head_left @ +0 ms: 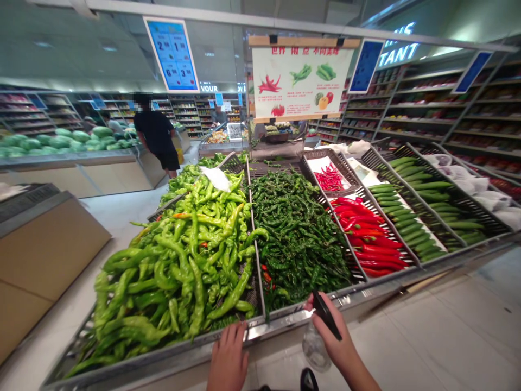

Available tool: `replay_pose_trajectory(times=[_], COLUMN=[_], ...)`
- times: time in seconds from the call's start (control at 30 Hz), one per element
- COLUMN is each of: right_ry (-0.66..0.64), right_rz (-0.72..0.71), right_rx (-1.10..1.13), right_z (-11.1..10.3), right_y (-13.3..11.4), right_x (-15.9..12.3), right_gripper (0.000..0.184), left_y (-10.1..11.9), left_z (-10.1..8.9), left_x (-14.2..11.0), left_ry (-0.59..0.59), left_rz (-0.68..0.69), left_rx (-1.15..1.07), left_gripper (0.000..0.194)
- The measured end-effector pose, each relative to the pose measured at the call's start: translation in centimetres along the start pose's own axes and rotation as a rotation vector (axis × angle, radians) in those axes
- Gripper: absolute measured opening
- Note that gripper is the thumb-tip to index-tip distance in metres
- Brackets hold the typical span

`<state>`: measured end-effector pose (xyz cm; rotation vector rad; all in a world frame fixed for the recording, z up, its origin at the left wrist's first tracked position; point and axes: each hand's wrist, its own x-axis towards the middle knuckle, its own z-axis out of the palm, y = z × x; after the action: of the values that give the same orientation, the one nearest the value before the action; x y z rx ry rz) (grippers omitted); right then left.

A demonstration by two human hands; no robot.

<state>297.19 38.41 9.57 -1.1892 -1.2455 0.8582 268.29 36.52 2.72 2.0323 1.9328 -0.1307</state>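
Observation:
My right hand [341,338] is closed around a clear spray bottle [314,350] with a black head, just in front of the display's metal front edge [291,321]. Flat on that same edge, my left hand [229,355] lies with its fingers stretched out and nothing in them. Light green peppers [179,271] are heaped in the crate beyond the left hand. Dark green wrinkled peppers [297,233] fill the section beyond the right hand. The lower part of the bottle shows below my fingers; part of its head is covered by them.
Red peppers [370,236], small red chillies [329,176] and cucumbers [439,198] lie in trays to the right. A white tag [217,178] rests on the light green peppers. A poster [299,81] hangs above. A person [157,133] stands near watermelons [61,142] at the left.

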Motion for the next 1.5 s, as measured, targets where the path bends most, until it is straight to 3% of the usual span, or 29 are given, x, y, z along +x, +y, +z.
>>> replay_pose_trajectory(times=[0.2, 0.47, 0.67, 1.07, 1.33, 1.5], right_ry=[0.020, 0.100, 0.015, -0.220, -0.001, 0.128], right_rz=[0.047, -0.052, 0.016, -0.009, 0.070, 0.181], right_rx=[-0.023, -0.007, -0.023, 0.031, -0.015, -0.019], right_z=[0.0, -1.5, -1.2, 1.1, 1.1, -1.5], right_y=[-2.0, -3.8, -3.9, -5.9, -4.2, -2.3], right_x=[-0.1, 1.2, 1.0, -1.2, -2.5, -1.5], right_gripper=[0.028, 0.026, 0.026, 0.028, 0.044, 0.052], left_y=[0.2, 0.9, 1.0, -0.3, -0.6, 1.4], left_z=[-0.1, -0.4, 0.0, 1.8, 2.6, 4.3], left_x=[0.0, 0.1, 0.1, 0.9, 0.8, 0.6], left_ry=[0.018, 0.016, 0.004, 0.024, 0.126, 0.402], left_rz=[-0.010, -0.032, -0.052, -0.008, 0.020, 0.045], left_rx=[0.001, 0.007, 0.031, 0.019, 0.028, 0.083], left_gripper=[0.071, 0.065, 0.070, 0.071, 0.067, 0.064])
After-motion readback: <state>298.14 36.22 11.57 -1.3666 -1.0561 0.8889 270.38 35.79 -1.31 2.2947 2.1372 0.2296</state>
